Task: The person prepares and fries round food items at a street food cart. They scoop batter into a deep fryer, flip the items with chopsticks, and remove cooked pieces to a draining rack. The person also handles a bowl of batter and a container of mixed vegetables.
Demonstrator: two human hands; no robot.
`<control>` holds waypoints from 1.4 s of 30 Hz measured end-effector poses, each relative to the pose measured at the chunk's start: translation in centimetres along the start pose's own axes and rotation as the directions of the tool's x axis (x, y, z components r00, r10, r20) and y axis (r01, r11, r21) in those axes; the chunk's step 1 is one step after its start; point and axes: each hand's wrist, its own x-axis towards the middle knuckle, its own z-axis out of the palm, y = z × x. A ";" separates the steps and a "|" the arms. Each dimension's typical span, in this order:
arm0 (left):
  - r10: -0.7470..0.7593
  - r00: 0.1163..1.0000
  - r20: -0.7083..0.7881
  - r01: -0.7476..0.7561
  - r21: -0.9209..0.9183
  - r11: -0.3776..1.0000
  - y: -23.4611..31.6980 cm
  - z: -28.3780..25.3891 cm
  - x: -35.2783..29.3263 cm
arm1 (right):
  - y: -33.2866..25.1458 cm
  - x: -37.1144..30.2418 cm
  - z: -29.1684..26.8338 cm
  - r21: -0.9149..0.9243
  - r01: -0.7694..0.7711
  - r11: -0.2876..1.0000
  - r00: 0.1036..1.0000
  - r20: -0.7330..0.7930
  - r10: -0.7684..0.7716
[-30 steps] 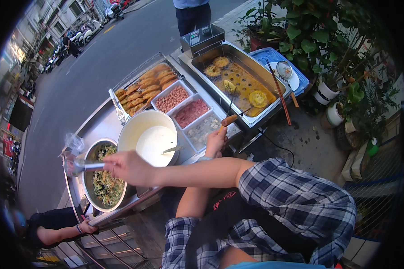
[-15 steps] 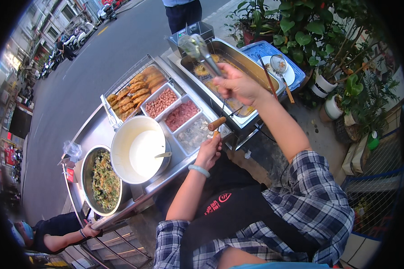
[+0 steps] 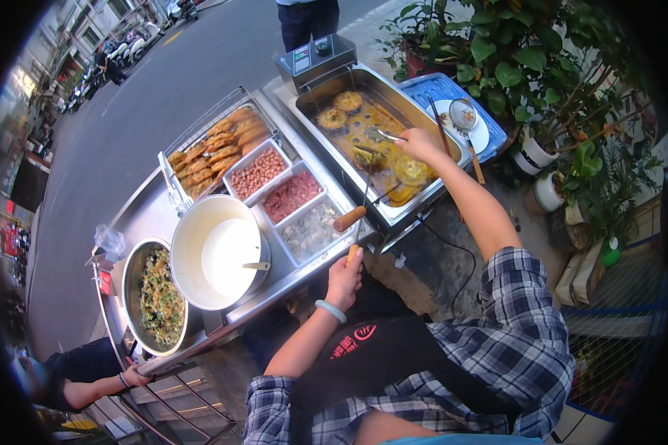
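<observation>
My right hand [image 3: 421,146] grips a silver metal utensil [image 3: 386,136], its head low over the oil in the steel fryer [image 3: 393,93]. Round golden fritters [image 3: 332,119] float at the far end, and paler yellow ones [image 3: 412,170] at the near end. Below the fryer, my left hand [image 3: 344,280] is closed on the wooden handle [image 3: 353,254] of a long-handled frying mould, whose thin rod runs up to the oil. A second wooden handle [image 3: 350,218] lies by the fryer's near corner, its wire hooked over the rim.
Left of the fryer stand tubs of peanuts [image 3: 256,175], pink meat [image 3: 292,196] and greyish pieces [image 3: 312,230]. Behind is a rack of fried pieces [image 3: 208,156]; nearer are a batter pot [image 3: 185,259] and a vegetable bowl [image 3: 160,300]. Another person's hand [image 3: 135,374] touches the cart's edge.
My right hand has lowered the metal utensil from above the fryer to the oil. My left hand has shifted slightly down, still holding the wooden handle.
</observation>
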 end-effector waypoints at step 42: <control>-0.047 0.997 0.057 0.053 -0.121 0.991 1.8 -1.5 1.1 | -2.2 -0.8 2.3 -0.134 0.041 0.990 0.998 -0.034 -0.046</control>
